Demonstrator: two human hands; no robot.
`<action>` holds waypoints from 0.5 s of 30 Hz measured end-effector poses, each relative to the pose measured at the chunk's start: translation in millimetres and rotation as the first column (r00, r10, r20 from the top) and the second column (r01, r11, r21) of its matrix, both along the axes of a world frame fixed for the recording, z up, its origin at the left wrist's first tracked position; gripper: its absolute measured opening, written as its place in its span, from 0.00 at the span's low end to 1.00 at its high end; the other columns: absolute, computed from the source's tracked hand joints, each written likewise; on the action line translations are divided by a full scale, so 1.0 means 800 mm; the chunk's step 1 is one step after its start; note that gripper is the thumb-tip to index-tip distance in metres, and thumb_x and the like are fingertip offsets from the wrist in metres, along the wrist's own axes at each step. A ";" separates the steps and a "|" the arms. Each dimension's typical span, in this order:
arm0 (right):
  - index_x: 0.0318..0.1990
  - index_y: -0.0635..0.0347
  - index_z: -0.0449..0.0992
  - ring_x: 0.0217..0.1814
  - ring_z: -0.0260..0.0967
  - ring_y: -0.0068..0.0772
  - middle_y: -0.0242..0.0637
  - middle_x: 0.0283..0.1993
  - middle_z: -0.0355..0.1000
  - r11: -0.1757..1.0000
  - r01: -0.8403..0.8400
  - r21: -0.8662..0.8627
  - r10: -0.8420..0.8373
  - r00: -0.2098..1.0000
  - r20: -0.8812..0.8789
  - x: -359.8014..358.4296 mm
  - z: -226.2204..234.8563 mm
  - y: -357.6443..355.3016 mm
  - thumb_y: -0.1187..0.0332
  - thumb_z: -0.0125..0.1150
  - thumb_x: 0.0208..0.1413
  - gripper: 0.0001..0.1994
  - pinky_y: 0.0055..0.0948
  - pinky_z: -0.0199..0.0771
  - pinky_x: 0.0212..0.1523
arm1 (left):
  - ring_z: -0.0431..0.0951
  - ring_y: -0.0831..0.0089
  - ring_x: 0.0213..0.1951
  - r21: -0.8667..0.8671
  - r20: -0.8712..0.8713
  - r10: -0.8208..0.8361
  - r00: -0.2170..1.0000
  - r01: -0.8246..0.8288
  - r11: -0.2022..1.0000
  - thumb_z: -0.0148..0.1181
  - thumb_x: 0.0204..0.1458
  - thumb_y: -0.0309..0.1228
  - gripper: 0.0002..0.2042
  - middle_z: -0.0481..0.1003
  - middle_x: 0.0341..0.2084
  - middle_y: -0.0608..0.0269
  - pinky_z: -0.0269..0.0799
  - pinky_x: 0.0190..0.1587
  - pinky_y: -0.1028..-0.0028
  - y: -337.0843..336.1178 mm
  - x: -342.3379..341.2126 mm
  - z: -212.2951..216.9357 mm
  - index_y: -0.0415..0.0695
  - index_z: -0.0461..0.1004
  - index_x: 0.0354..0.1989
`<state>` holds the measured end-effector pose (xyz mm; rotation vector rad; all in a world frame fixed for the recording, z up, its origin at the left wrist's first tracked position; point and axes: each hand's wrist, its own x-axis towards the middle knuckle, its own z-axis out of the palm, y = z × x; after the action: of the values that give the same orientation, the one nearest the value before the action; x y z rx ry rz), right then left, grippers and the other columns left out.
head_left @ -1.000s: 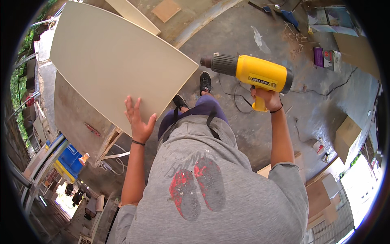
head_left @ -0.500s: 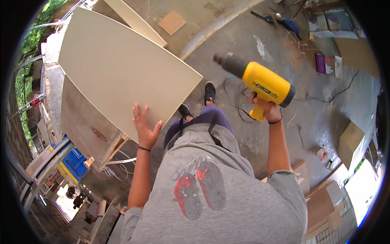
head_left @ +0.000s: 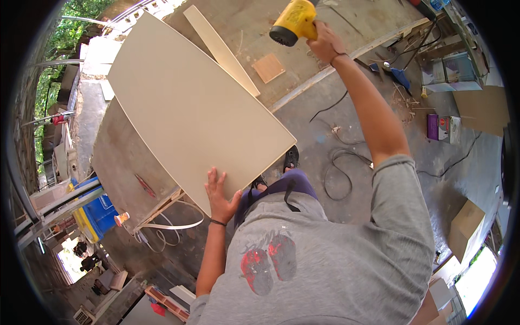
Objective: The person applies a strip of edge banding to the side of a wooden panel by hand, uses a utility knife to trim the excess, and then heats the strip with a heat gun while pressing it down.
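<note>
Left hand [head_left: 221,196] lies flat, fingers apart, steadying the panel [head_left: 189,108]. Right hand [head_left: 324,42] grip clamps the raised heat gun [head_left: 295,20]; heating not yet begun.

The yellow heat gun [head_left: 295,20] is cut off by the picture's top edge, its nozzle out of sight. The right hand [head_left: 324,42] covers its grip. The workbench [head_left: 122,162] lies largely hidden under the pale board [head_left: 189,108].

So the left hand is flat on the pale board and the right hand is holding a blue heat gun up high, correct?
Not quite: the heat gun is yellow, not blue, as the head view shows. The rest holds: the left hand lies flat on the pale board, and the right hand holds the gun up high.
</note>
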<state>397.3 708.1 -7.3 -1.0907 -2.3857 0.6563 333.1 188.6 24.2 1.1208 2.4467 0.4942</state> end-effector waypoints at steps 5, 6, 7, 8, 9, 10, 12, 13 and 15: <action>0.57 0.55 0.64 0.58 0.64 0.48 0.44 0.54 0.67 0.989 0.010 0.148 -0.039 0.980 0.197 -0.050 -0.027 0.015 0.61 0.57 0.48 0.26 0.44 0.64 0.55 | 0.43 0.53 0.69 0.000 -0.121 -0.024 0.992 0.024 1.000 0.58 0.50 0.47 0.32 0.48 0.68 0.52 0.35 0.65 0.45 0.010 -0.007 -0.010 0.48 0.59 0.63; 0.57 0.55 0.64 0.58 0.64 0.48 0.44 0.54 0.67 0.989 0.009 0.150 -0.043 0.973 0.226 -0.053 -0.033 0.020 0.61 0.57 0.48 0.26 0.45 0.63 0.55 | 0.43 0.53 0.69 -0.003 -0.154 -0.053 0.987 0.053 0.999 0.57 0.51 0.48 0.32 0.48 0.68 0.52 0.35 0.65 0.45 0.020 -0.018 -0.016 0.48 0.58 0.63; 0.57 0.55 0.64 0.58 0.64 0.48 0.44 0.55 0.67 0.989 0.000 0.147 -0.037 0.967 0.253 -0.059 -0.041 0.020 0.61 0.56 0.48 0.26 0.45 0.63 0.55 | 0.43 0.53 0.69 -0.009 -0.189 -0.075 0.979 0.075 0.997 0.55 0.52 0.49 0.32 0.48 0.68 0.52 0.34 0.65 0.45 0.028 -0.028 -0.022 0.49 0.58 0.63; 0.57 0.55 0.64 0.57 0.64 0.47 0.43 0.55 0.66 0.985 0.006 0.170 -0.047 0.969 0.243 -0.061 -0.041 0.020 0.61 0.56 0.48 0.26 0.46 0.63 0.55 | 0.44 0.53 0.69 0.002 -0.216 -0.098 0.972 0.101 0.995 0.54 0.53 0.49 0.32 0.48 0.68 0.52 0.34 0.65 0.45 0.041 -0.041 -0.025 0.49 0.57 0.64; 0.57 0.55 0.64 0.56 0.65 0.46 0.42 0.55 0.66 0.981 0.014 0.193 -0.060 0.970 0.234 -0.060 -0.041 0.021 0.62 0.57 0.48 0.26 0.46 0.63 0.54 | 0.44 0.54 0.69 0.013 -0.242 -0.123 0.962 0.130 0.991 0.54 0.53 0.48 0.31 0.48 0.68 0.52 0.34 0.65 0.45 0.056 -0.056 -0.029 0.49 0.57 0.64; 0.57 0.55 0.64 0.56 0.65 0.46 0.42 0.55 0.66 0.976 0.025 0.214 -0.074 0.972 0.223 -0.060 -0.040 0.020 0.62 0.57 0.47 0.26 0.46 0.63 0.53 | 0.44 0.54 0.69 0.022 -0.269 -0.150 0.951 0.162 0.987 0.53 0.54 0.48 0.31 0.48 0.68 0.53 0.33 0.65 0.45 0.073 -0.073 -0.034 0.49 0.56 0.64; 0.56 0.55 0.65 0.55 0.65 0.45 0.40 0.55 0.65 0.899 0.083 0.430 -0.123 0.990 0.065 -0.065 -0.019 -0.001 0.62 0.58 0.47 0.26 0.45 0.64 0.52 | 0.44 0.54 0.69 0.035 -0.293 -0.166 0.942 0.184 0.982 0.53 0.53 0.50 0.32 0.49 0.67 0.53 0.34 0.65 0.45 0.113 -0.105 -0.040 0.49 0.56 0.64; 0.56 0.55 0.65 0.55 0.64 0.45 0.40 0.56 0.65 0.841 0.127 0.526 -0.139 0.990 -0.016 -0.067 -0.009 -0.018 0.62 0.58 0.47 0.26 0.45 0.64 0.51 | 0.44 0.54 0.69 0.041 -0.303 -0.177 0.936 0.199 0.979 0.53 0.53 0.51 0.32 0.49 0.67 0.53 0.34 0.65 0.44 0.134 -0.119 -0.042 0.49 0.56 0.64; 0.55 0.53 0.66 0.56 0.62 0.47 0.40 0.56 0.64 0.914 0.003 0.405 -0.008 1.000 0.011 -0.078 0.000 -0.063 0.60 0.61 0.47 0.26 0.44 0.65 0.49 | 0.45 0.55 0.69 0.030 -0.338 -0.207 0.918 0.230 0.973 0.53 0.53 0.52 0.33 0.49 0.67 0.55 0.34 0.64 0.43 0.174 -0.142 -0.046 0.50 0.56 0.64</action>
<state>334.5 658.1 -7.4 -0.9180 -2.3803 0.1345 219.8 327.9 -12.7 1.6004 2.5511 0.3440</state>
